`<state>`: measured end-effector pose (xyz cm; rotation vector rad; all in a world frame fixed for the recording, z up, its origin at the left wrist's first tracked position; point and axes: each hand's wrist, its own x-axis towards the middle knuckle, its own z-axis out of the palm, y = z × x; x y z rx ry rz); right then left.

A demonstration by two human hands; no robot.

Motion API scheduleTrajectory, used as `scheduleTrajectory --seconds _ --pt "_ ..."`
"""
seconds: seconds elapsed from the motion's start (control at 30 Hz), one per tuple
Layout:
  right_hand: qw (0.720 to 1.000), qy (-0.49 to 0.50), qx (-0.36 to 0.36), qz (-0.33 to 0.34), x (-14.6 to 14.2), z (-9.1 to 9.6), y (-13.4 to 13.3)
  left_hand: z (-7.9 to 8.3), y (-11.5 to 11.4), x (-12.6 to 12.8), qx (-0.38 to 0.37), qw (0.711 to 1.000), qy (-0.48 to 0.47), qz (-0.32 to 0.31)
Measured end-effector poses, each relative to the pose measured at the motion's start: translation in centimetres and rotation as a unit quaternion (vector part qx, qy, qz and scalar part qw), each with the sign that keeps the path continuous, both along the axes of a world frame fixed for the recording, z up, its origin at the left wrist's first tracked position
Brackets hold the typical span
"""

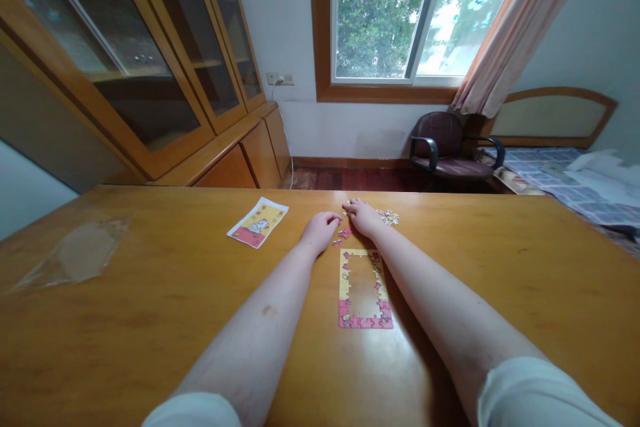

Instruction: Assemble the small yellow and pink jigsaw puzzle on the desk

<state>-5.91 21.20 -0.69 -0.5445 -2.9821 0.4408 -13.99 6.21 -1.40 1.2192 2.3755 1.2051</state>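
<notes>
A jigsaw border (344,290), yellow above and pink below, lies assembled on the wooden table with a bare middle. Beyond it is a small group of loose pink puzzle pieces (345,233). My left hand (320,233) rests just left of these, thumb and fingers drawn together; whatever is between the fingertips is too small to make out. My right hand (363,217) reaches over the table's far part, palm down and fingers stretched out, touching a few yellowish pieces. A pile of loose puzzle pieces (388,217) sits just right of it, partly hidden by the wrist.
To the left lies a reference picture card (259,221) with a yellow and pink print. A clear plastic bag (75,253) is flat on the table (175,347) at far left. Past the far edge stand a glass-fronted cabinet (210,127), an armchair (440,140) and a bed (565,170).
</notes>
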Motion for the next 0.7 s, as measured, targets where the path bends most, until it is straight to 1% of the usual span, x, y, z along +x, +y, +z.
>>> scheduleTrajectory --seconds 0.17,0.27,0.37,0.43,0.47,0.5,0.57,0.6,0.63,0.7 --pt "0.999 0.042 -0.028 -0.019 0.2 0.0 -0.4 0.3 0.0 0.1 0.007 1.000 -0.007 0.004" --pt "0.994 0.085 -0.053 -0.053 0.7 0.4 -0.6 0.5 0.0 0.1 0.019 0.999 -0.032 0.015" --pt "0.984 0.106 -0.092 -0.110 2.2 0.8 -0.7 0.5 -0.1 0.1 0.034 0.997 -0.061 0.042" --pt "0.981 0.097 -0.103 -0.132 3.8 1.0 -0.8 0.5 -0.2 0.2 0.032 0.994 -0.065 0.076" --pt "0.982 0.093 -0.092 -0.136 4.7 1.0 -0.9 0.5 -0.3 0.2 0.026 0.993 -0.058 0.096" --pt "0.985 0.085 -0.063 -0.135 5.7 1.0 -0.9 0.4 -0.4 0.2 0.020 0.992 -0.047 0.114" --pt "0.990 0.056 0.020 -0.129 7.4 0.8 -1.0 0.2 -0.7 0.1 0.013 0.990 -0.027 0.136" --pt "0.991 0.038 0.045 -0.123 8.2 0.7 -0.9 0.1 -0.8 0.1 0.015 0.990 -0.026 0.138" --pt "0.992 0.015 0.054 -0.116 8.7 0.6 -0.8 0.0 -0.9 0.0 0.020 0.990 -0.032 0.139" --pt "0.992 -0.028 0.049 -0.113 9.4 0.3 -0.6 0.0 -1.2 -0.1 0.038 0.986 -0.070 0.145"
